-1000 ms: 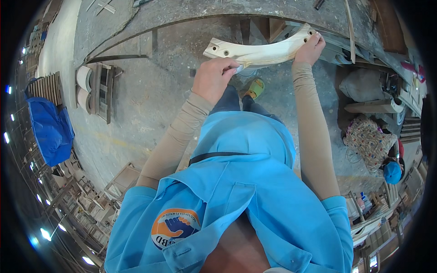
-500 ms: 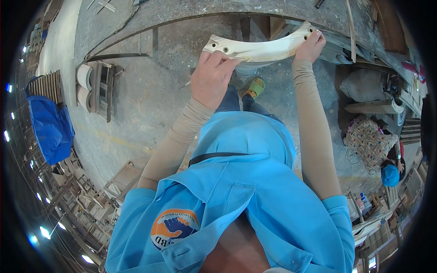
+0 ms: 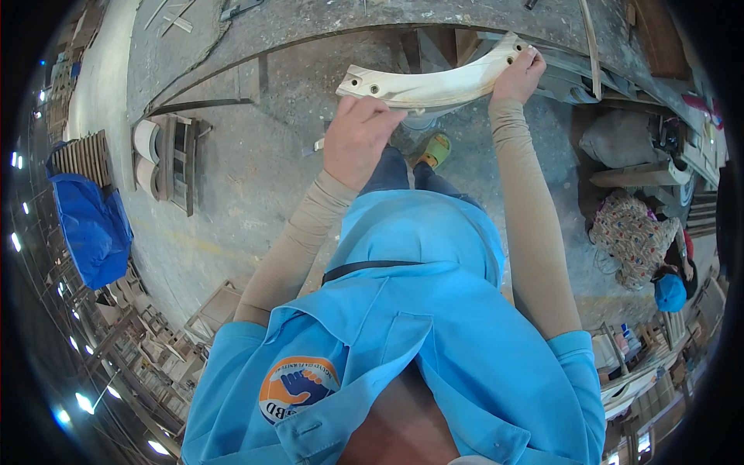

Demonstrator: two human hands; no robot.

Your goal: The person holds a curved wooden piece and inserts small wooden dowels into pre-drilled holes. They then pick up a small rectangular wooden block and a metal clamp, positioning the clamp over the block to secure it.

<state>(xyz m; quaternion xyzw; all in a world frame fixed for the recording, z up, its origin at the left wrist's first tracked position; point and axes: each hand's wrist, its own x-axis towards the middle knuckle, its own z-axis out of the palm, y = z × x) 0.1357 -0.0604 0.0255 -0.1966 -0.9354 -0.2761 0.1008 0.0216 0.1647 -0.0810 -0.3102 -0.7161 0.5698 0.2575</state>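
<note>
A pale, curved wooden piece (image 3: 430, 87), with two round holes at each end, spans the space between my hands at the bench's near edge. My right hand (image 3: 514, 79) is closed round its right end. Close to its left end, my left hand (image 3: 358, 139) has its fingers pinched at the lower edge. A small pale bit (image 3: 419, 112) shows by those fingertips, and a short light-coloured end (image 3: 318, 145) sticks out past the left side of that hand. What the left fingers grip is mostly hidden.
The grey bench top (image 3: 325, 25) curves across the far side, with a wooden strip (image 3: 590, 48) at its right. Curved parts stand on a rack (image 3: 177, 164) at left, near a blue tarp (image 3: 91, 229). A person in a blue cap (image 3: 669, 294) crouches at right.
The wooden piece and both hands have shifted slightly left. My left fingers have slid lower on its edge, and a light-coloured end shows more plainly beside that hand.
</note>
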